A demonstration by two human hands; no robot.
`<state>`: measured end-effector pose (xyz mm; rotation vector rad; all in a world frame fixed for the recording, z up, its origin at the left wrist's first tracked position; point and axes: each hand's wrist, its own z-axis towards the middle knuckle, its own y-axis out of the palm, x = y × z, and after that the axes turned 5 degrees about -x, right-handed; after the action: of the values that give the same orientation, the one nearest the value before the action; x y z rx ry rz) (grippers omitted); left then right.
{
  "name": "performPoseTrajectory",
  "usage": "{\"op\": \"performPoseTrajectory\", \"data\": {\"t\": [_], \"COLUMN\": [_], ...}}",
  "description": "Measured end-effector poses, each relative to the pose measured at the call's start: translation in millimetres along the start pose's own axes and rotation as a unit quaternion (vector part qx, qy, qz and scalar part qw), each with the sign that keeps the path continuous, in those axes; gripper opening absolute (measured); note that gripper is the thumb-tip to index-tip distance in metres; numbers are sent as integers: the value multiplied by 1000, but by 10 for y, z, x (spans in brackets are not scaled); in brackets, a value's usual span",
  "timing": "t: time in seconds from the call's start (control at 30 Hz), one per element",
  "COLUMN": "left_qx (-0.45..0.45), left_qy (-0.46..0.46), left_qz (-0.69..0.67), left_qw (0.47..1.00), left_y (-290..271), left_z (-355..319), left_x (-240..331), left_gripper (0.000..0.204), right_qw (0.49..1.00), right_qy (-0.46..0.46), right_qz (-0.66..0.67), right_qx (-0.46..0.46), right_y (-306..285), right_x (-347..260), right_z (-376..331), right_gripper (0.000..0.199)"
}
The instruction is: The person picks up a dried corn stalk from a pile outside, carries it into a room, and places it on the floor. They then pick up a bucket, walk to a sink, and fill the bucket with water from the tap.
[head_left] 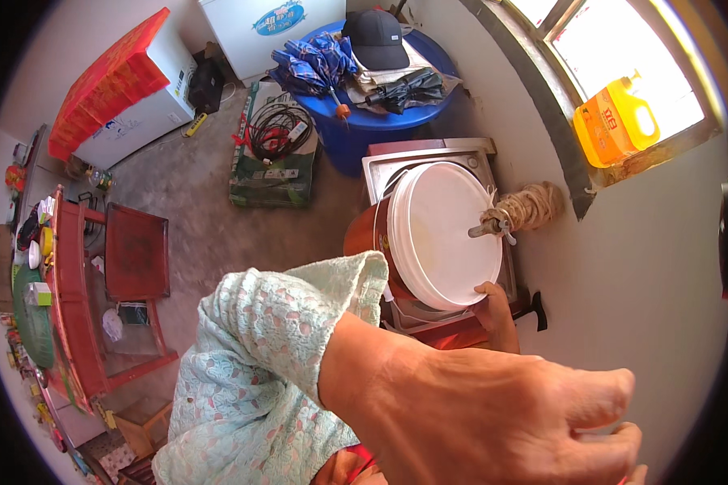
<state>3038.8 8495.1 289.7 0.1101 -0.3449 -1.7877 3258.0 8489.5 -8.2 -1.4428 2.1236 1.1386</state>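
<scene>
My left hand (501, 412), in a mint lace sleeve (275, 323), reaches across the foreground close to the camera. Its fingers are curled, and what they hold, if anything, is hidden. Beyond it, my right hand (496, 314) grips the lower right rim of a bucket, thumb on the white lid. The round white lid (449, 242) faces up toward me. Part of the bucket's reddish-brown body (366, 234) shows on the left, with a thin handle. It rests over a metal sink (384, 166). A cloth-wrapped tap (534, 208) points at the lid from the wall.
Behind the sink stands a blue barrel (352, 121) bearing a folded umbrella (311, 65) and black cap (376, 40). A green sack (255, 190) with coiled cable lies on the floor. A yellow jug (615, 121) occupies the windowsill. A red table (74, 299) stands left.
</scene>
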Motion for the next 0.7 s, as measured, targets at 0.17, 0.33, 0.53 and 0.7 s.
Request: {"op": "performPoseTrajectory", "data": {"t": [0.17,0.33,0.53,0.7], "left_qx": [-160,-193,-187,-193], "left_qy": [-51,-66,-104,-96], "left_qz": [-100,-127,-142,-147], "left_qw": [981,971,966,965], "left_y": [67,186,-224,-68], "left_z": [12,-23,-204,-139], "left_x": [4,-2,149,78], "left_gripper": [7,6,5,4], "right_qw": [1000,1000,1000,1000], "right_qy": [-3,-6,8,3], "right_qz": [-5,11,-5,6], "right_qx": [-8,6,-6,2], "right_y": [25,130,-16,-16], "right_x": [-15,-36,-20,-13], "right_z": [-17,-92,-12,-21], "right_gripper": [38,34,33,36]}}
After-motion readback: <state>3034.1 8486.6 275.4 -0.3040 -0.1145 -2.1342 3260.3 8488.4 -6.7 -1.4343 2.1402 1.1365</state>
